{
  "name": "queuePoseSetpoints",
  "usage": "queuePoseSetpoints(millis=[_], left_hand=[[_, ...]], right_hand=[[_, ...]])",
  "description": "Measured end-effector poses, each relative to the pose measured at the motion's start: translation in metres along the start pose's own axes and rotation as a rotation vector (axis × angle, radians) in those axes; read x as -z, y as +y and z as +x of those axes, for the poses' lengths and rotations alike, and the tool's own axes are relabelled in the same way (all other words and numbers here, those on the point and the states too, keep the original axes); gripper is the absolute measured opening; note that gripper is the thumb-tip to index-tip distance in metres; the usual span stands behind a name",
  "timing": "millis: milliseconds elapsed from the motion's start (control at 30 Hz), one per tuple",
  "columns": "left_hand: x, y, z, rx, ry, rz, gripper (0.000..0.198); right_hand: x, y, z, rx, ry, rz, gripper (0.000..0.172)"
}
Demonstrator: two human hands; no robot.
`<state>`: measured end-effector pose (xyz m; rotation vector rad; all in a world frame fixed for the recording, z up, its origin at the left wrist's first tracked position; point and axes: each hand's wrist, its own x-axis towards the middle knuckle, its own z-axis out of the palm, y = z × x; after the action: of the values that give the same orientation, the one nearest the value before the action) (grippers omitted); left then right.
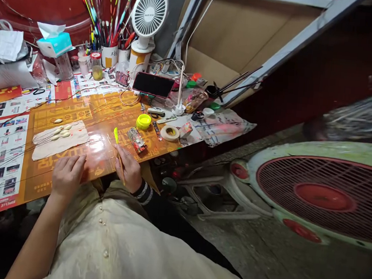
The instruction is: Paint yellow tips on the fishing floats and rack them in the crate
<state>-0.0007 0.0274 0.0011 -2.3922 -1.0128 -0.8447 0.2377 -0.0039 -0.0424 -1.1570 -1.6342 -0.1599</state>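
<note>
My right hand [129,169] grips a thin paintbrush [122,162] with a wooden handle, its tip coated in bright yellow. The tip points away from me over the table. Just past it to the right is a small pot of neon yellow paint [143,122]. My left hand [67,174] rests at the table's front edge with its fingers laid forward, holding nothing visible. Its fingertips are near a pale cloth [48,149]. Several small pale oval pieces [64,134] on thin dark stems lie on and beside that cloth.
Beside the paint are a patterned box [137,140] and a tape roll [170,133]. A phone [153,85] leans behind them. At the back stand a small white fan [149,14] and a brush-filled cup [109,56]. A large green-rimmed fan [321,193] is at the right.
</note>
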Motion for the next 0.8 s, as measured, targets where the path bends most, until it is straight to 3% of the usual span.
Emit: queuePoseSetpoints(millis=[167, 367, 533, 667, 800], left_hand=[[0.000, 0.002, 0.007, -0.058, 0.031, 0.029, 0.030], [0.004, 0.005, 0.014, -0.071, 0.075, 0.073, 0.022], [0.005, 0.005, 0.011, -0.041, 0.079, 0.086, 0.023], [0.005, 0.004, 0.008, -0.020, 0.102, 0.072, 0.024], [0.004, 0.003, 0.008, -0.013, 0.107, 0.064, 0.025]], right_hand=[[0.013, 0.001, 0.004, -0.005, -0.001, 0.052, 0.057], [0.068, 0.027, 0.025, -0.002, 0.076, 0.080, 0.044], [0.109, 0.074, 0.061, -0.264, 0.186, 0.034, 0.028], [0.115, 0.101, 0.088, -0.397, 0.096, 0.062, 0.028], [0.103, 0.113, 0.105, -0.375, -0.033, 0.018, 0.026]])
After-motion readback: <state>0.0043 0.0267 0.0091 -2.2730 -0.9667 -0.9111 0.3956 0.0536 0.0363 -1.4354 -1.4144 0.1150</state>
